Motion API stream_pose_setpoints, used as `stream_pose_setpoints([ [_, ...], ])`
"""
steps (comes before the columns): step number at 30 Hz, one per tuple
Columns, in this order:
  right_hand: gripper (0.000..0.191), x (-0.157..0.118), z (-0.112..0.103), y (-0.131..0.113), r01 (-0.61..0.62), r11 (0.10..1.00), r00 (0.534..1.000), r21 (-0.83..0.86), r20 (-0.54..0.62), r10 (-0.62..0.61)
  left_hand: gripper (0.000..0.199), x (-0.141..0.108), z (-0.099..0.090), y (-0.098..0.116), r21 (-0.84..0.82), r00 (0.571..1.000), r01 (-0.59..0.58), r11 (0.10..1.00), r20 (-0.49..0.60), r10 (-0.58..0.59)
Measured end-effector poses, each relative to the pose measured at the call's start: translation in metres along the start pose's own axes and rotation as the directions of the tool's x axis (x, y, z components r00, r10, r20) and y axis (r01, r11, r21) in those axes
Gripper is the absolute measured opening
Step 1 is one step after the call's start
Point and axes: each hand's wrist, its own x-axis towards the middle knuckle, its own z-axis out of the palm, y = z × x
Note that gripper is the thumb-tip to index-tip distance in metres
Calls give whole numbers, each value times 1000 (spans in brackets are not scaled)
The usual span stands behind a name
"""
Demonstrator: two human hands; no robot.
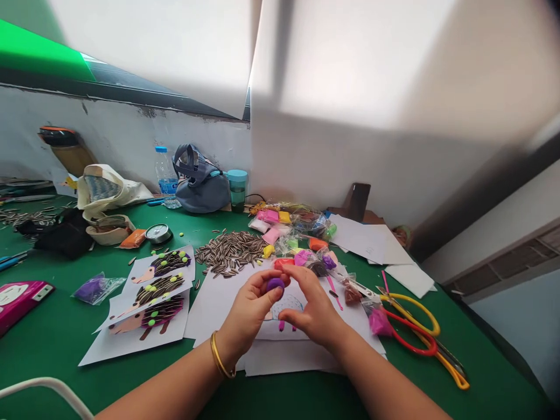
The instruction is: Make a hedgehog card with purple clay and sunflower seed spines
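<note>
My left hand (249,309) pinches a small ball of purple modelling clay (275,284) between thumb and fingers, and a gold bangle (217,353) circles that wrist. My right hand (312,306) curves close beside it, fingertips by the clay, with nothing visible in its grip. Below both hands lies a white sheet with a pencil-drawn hedgehog (286,309), partly hidden by my hands. Small pink clay legs (281,325) show on the drawing.
A heap of striped sunflower seeds (230,252) and several bags of coloured clay (297,251) lie beyond the sheet on the green table (52,361). Finished hedgehog pictures (151,300) lie left; scissors (411,321) lie right.
</note>
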Motion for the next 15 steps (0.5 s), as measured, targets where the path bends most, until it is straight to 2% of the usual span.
stream_pose_setpoints([
  [3, 77, -3, 9, -2, -101, 993, 993, 62, -50, 104, 25, -2, 0, -4, 102, 989, -134, 986, -43, 139],
  [6, 74, -6, 10, -4, -144, 977, 988, 158, -26, 150, 24, -4, -1, -9, 230, 966, -235, 944, -53, 254],
  [8, 63, -5, 8, -6, -148, 959, 989, 240, 10, 150, 24, -4, -3, -10, 288, 964, -246, 926, -24, 263],
  [11, 36, -3, 4, -7, -196, 925, 980, 325, 45, 192, 29, -1, -6, -9, 288, 972, -236, 928, 54, 231],
  [13, 23, -1, 1, -6, -241, 910, 970, 339, 48, 239, 35, 1, -9, -7, 299, 970, -241, 923, 106, 219],
  [15, 18, 1, 0, -5, -261, 910, 964, 322, 34, 264, 42, 4, -12, -6, 373, 962, -272, 887, 143, 234],
])
